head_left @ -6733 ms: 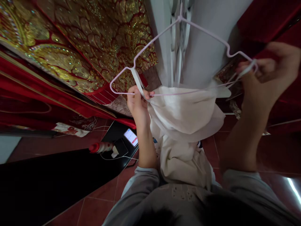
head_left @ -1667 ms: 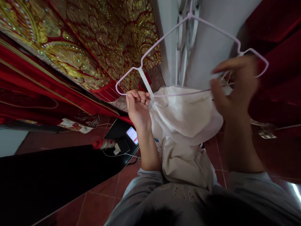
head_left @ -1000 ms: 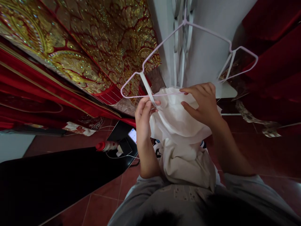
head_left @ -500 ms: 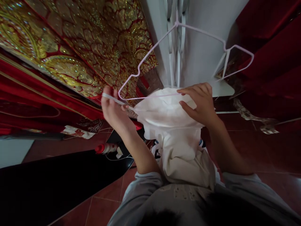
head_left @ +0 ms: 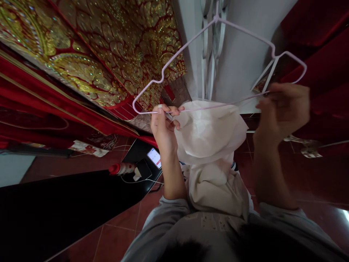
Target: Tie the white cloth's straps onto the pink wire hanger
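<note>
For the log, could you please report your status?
Left hand holding white strap at pink hanger; right hand blurred near its right end. White garment below. Red fabric further right.

There are two hands (head_left: 165,131) (head_left: 285,112), one hanger (head_left: 216,18), one phone (head_left: 154,158).

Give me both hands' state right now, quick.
Left hand: closed, holding a white strap at the lower bar of the lilac hanger.
Right hand: blurred near the same bar; grip can't be told.
</note>
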A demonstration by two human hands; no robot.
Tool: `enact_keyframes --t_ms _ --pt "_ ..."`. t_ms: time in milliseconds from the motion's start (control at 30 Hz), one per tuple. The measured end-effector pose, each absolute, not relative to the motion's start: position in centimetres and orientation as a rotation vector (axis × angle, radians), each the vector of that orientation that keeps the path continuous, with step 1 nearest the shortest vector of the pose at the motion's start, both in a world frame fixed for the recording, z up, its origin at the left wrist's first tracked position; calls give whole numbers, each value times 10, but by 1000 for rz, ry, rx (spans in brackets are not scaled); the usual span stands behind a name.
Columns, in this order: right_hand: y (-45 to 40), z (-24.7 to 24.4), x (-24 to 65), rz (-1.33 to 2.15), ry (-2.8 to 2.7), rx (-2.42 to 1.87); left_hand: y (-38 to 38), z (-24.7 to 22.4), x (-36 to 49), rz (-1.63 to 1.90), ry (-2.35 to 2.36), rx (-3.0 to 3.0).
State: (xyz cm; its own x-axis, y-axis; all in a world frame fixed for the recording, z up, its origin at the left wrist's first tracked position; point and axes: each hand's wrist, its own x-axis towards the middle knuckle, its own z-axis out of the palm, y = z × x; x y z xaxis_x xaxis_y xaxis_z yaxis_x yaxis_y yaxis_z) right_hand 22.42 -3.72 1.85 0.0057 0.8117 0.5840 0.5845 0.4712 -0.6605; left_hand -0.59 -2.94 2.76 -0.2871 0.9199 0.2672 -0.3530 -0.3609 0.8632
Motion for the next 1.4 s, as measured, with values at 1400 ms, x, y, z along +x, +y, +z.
enact_keyframes --t_ms 1400 --pt "-29 4 213 -77 -1844 -1172 -11 2 -30 2128 1109 1048"
